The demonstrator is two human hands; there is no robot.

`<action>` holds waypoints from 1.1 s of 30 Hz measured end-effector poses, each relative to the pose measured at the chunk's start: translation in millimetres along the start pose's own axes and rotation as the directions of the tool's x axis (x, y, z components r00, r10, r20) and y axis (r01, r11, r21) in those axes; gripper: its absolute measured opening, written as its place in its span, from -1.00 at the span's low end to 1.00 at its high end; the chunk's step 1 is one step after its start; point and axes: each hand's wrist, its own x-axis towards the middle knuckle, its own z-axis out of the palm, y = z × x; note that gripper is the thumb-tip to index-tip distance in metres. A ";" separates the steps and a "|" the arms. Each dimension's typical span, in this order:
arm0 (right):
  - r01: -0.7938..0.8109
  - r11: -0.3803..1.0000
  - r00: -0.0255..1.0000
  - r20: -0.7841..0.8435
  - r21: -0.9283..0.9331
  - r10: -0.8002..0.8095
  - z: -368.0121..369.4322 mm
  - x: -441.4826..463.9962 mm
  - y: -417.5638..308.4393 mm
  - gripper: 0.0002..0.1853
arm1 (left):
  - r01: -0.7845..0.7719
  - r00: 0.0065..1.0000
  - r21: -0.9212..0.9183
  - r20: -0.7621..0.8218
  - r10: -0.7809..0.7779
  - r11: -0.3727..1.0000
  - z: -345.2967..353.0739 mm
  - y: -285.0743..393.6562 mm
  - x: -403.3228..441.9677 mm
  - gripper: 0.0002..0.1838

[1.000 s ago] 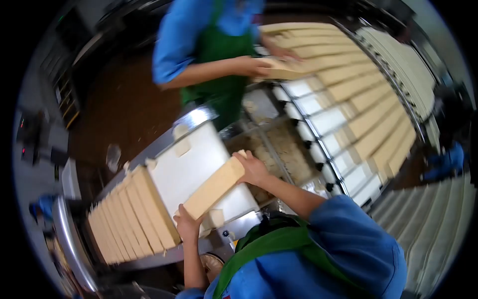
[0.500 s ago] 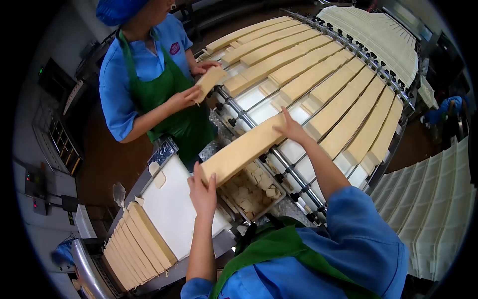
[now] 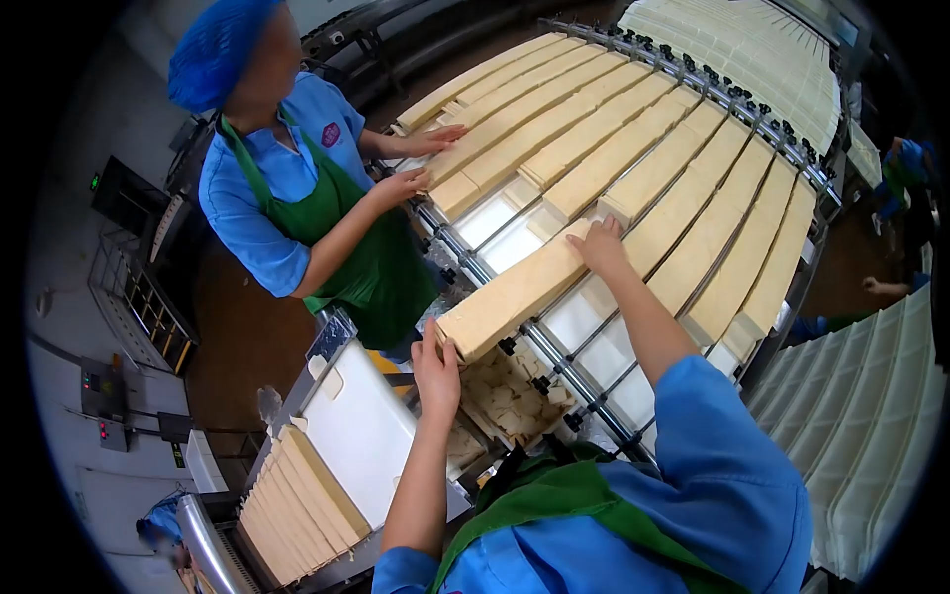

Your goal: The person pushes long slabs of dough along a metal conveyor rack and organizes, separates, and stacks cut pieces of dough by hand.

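Note:
A long pale-yellow stack of sheets is held at both ends, slanting over the near edge of the lane table. My left hand grips its lower left end, above a bin of broken pieces. At the upper right end, my right hand closes over the stack, whose far part lies over the lanes. Similar long stacks lie side by side in the lanes, parted by thin metal rods. Several more stacks lean together at the lower left beside a white board.
A co-worker in a blue cap and green apron stands at the left, hands near the closest lanes. A metal rail with black knobs edges the table. Pale corrugated sheets are at the right; another person is partly visible far right.
My hands and the long stack have moved from the white board up and right to the lanes. The co-worker's short stack is no longer held up; their hands are now at the lanes.

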 end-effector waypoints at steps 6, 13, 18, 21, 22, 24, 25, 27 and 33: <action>0.003 0.986 0.999 0.043 0.169 -0.010 -29.0 6.8 22.1 -0.25 | -0.153 0.988 -0.103 -0.025 0.152 0.983 42.5 19.1 15.4 -0.42; 0.155 0.982 0.987 0.037 0.107 -0.159 -28.4 -2.2 3.1 -0.06 | -0.061 0.998 -0.292 -0.025 0.056 0.955 73.7 15.6 12.7 -0.27; 0.347 0.855 0.902 0.113 0.387 -0.417 -35.8 -122.0 -93.6 0.09 | 0.002 0.999 -0.265 -0.034 -0.011 0.964 69.2 34.2 6.3 -0.28; 0.337 0.847 0.922 0.039 0.411 -0.385 -32.4 -131.9 -101.5 0.02 | -0.027 0.998 -0.332 -0.061 0.007 0.943 72.4 29.9 3.9 -0.31; 0.359 0.813 0.918 -0.015 0.458 -0.397 -26.6 -130.5 -103.1 -0.03 | -0.026 0.998 -0.334 -0.059 0.007 0.942 76.9 24.5 3.3 -0.31; 0.388 0.776 0.909 -0.066 0.497 -0.412 -27.3 -128.3 -102.7 -0.07 | -0.054 0.994 -0.433 -0.107 0.008 0.900 81.3 20.4 1.2 -0.31; 0.392 0.721 0.900 -0.077 0.572 -0.429 -27.1 -129.3 -101.1 -0.09 | -0.049 0.994 -0.434 -0.108 0.002 0.900 80.9 16.1 -2.4 -0.31; 0.385 0.662 0.892 -0.075 0.643 -0.445 -35.8 -137.9 -94.3 -0.11 | -0.094 0.991 -0.376 -0.122 0.051 0.922 68.0 23.6 -13.6 -0.33; 0.379 0.702 0.924 -0.206 0.603 -0.322 -66.2 -191.2 0.3 -0.12 | 0.032 0.998 -0.262 0.059 -0.017 0.965 35.1 -43.4 -60.3 -0.29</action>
